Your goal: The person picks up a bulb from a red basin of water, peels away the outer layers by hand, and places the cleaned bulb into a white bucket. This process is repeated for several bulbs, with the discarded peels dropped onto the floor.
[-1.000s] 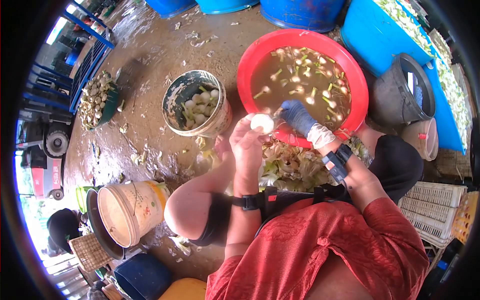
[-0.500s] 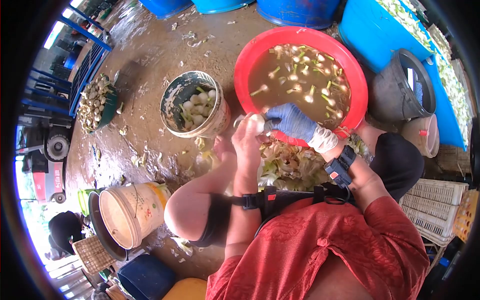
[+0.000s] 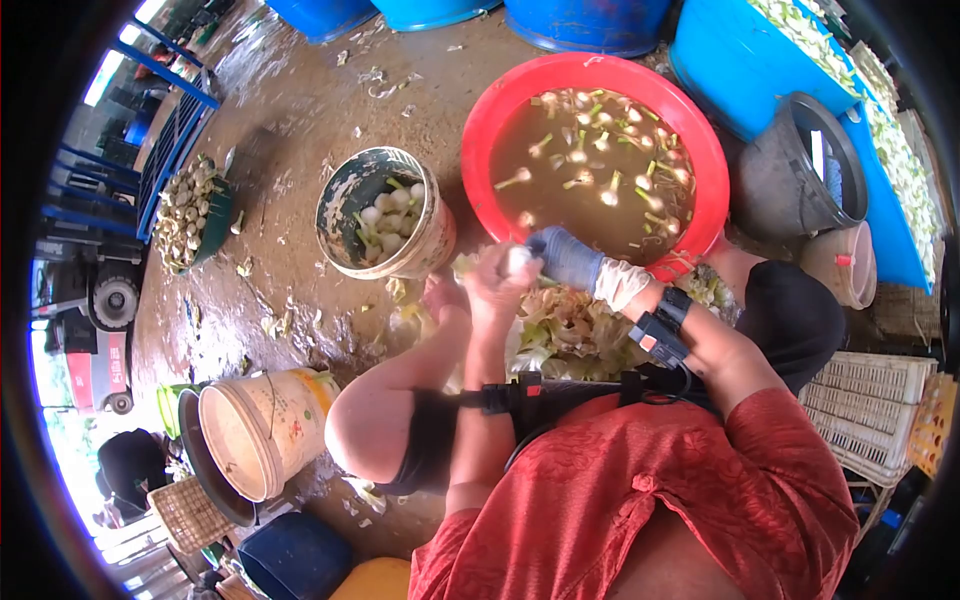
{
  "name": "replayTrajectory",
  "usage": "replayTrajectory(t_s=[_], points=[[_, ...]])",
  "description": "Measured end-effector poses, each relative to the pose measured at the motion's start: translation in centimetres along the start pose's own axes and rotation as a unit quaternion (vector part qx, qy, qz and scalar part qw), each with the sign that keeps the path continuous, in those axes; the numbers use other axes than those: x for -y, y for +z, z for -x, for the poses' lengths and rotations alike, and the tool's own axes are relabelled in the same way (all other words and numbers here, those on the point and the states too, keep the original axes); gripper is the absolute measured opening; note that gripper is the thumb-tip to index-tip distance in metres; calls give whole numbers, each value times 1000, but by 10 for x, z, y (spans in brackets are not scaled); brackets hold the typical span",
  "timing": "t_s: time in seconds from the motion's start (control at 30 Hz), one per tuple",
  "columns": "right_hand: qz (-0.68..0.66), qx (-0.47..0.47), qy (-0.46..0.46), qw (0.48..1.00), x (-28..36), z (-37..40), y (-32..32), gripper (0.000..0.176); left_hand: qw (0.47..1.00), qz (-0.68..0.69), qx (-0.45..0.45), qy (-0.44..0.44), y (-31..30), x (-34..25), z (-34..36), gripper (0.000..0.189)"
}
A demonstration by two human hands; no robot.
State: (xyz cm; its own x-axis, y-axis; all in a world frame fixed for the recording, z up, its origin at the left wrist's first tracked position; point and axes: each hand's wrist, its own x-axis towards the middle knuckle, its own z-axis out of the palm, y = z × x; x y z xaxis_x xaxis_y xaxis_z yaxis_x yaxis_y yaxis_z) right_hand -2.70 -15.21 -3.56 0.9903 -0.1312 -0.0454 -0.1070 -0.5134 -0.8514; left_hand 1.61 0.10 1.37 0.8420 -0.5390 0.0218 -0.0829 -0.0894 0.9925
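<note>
A white garlic bulb is gripped in my bare left hand, above a heap of peeled leaves and skins between my legs. My right hand, in a blue glove, is closed with its fingertips against the bulb's right side; anything pinched in them is hidden. Just beyond my hands stands a red basin of murky water, where several bulbs with short green stems float. To the left, a paint-smeared bucket holds several trimmed white bulbs.
A green tub heaped with unpeeled bulbs stands far left. Blue tubs and a dark grey bucket are at the right. A cream bucket lies tipped at lower left. White crates stand lower right. Scraps litter the wet floor.
Both hands have moved slightly down and toward me, off the basin's rim, with the bulb still in the left. The right hand has shifted left around the bulb. The view has moved slightly.
</note>
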Motion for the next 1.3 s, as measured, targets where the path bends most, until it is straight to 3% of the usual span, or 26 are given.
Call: replayTrajectory(t_s=[0.03, 0.07, 0.13, 0.2, 0.23, 0.3, 0.37, 0.43, 0.5, 0.63, 0.67, 0.7, 0.77, 0.83, 0.87, 0.9, 0.93, 0.97, 1.0, 1.03, 1.07, 1.1, 1.13, 1.17, 1.23, 1.3], points=[[-11, 60, 12, 998, -6, 0, 2, 13, 995, -85, 30, 50, -3, 12, -4, 32], [-97, 61, 21, 993, -11, 2, 4, 14, 999, -28, 19, 32, -2, 24, -2, 32], [-63, 24, -19, 998, -3, 8, -8, 15, 1000, 28, 6, 11, -1, 24, -1, 33], [39, -37, -137, 989, 5, 10, -15, 17, 965, 246, 13, -95, -3, 21, -3, 38], [38, -37, -136, 989, 9, 11, -17, 17, 965, 245, 14, -95, -1, 19, -4, 38], [42, -30, -56, 997, 20, 14, -19, 18, 953, 190, -13, -236, 4, 17, -5, 46], [48, -49, -112, 991, 10, 13, -12, 17, 962, 143, -2, -234, 6, 21, -5, 39], [128, -84, -262, 953, 11, 13, -14, 18, 954, 218, 50, -197, 4, 20, -4, 31], [106, -41, -215, 970, 9, 16, -19, 19, 941, 274, 53, -194, 1, 17, -2, 26], [-32, -79, -155, 984, 21, 23, -45, 21, 876, 450, 70, -158, -2, 20, -2, 15], [-234, -89, -82, 965, 14, 22, -53, 19, 861, 467, 65, -189, -4, 23, -4, 16], [-425, -96, -4, 900, 5, 21, -63, 18, 844, 484, 61, -222, -5, 27, -4, 17], [-738, -101, 146, 651, -7, 21, -78, 18, 859, 457, 62, -222, -13, 46, -5, 19], [-703, -107, 118, 693, -25, 23, -63, 19, 841, 496, 61, -210, -22, 70, -15, 32], [-534, -133, 69, 832, -35, 21, -40, 21, 797, 585, 63, -133, -33, 69, -24, 42], [-338, -153, 19, 928, -38, 21, -23, 22, 742, 665, 63, -55, -41, 65, -33, 53], [-315, -6, 49, 948, -22, 26, -14, 23, 744, 660, -48, -87, -44, 31, -34, 57], [-287, 143, 77, 944, -6, 30, -6, 24, 738, 645, -159, -119, -46, -1, -34, 61], [-288, 143, 80, 943, -2, 29, 2, 24, 726, 658, -170, -107, -47, 4, -36, 63], [-163, 155, 80, 971, 1, 24, 7, 27, 726, 657, -169, -108, -41, 9, -36, 63], [-36, 164, 80, 982, -1, 20, 9, 31, 778, 580, -176, -162, -32, 14, -32, 61], [-37, 164, 83, 982, -11, 11, 1, 31, 821, 496, -182, -217, -28, 22, -28, 60], [23, 107, 47, 993, -28, -4, -13, 32, 826, 509, -119, -212, -29, 39, -24, 42], [84, 50, 10, 995, -46, -17, -27, 34, 825, 508, -118, -216, -25, 33, -24, 42], [129, -55, 22, 990, -83, -31, -55, 33, 883, 356, -138, -272, -11, 12, -29, 28], [403, -68, 173, 896, -109, -44, -68, 35, 888, 360, -122, -260, -8, 16, -33, 21]])
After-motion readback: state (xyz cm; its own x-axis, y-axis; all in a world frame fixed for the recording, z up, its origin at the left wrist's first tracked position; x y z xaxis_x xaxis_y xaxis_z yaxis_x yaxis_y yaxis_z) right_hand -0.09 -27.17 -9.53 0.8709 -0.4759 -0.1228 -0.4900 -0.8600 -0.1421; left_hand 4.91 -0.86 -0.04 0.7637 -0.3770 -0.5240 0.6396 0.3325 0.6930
